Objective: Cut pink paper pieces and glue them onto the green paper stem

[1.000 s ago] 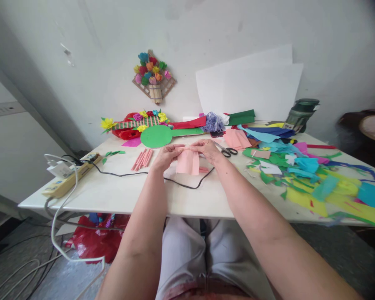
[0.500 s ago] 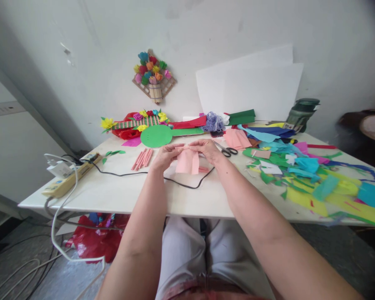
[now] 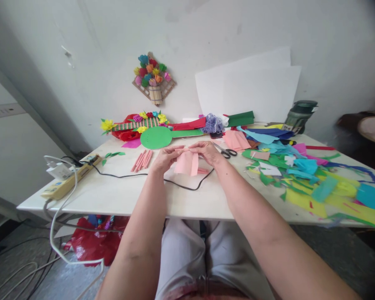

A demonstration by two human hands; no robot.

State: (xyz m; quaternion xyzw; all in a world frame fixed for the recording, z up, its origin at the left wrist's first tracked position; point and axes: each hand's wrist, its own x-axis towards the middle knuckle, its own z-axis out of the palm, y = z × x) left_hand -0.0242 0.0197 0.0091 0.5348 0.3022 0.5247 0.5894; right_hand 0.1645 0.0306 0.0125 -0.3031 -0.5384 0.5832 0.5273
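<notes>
Pretty much a craft corner tbh, can't tell if it's in a home or a workshop: white counter (image 3: 125, 198) with colored paper scraps (image 3: 306, 166), scissors (image 3: 224, 151) and purple yarn (image 3: 213, 123), plus paper flowers (image 3: 149, 67) on the wall (image 3: 243, 33).

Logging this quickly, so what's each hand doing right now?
Left hand: closed, pinching the top edge of the pink paper.
Right hand: closed, pinching the same edge at its other end.
</notes>
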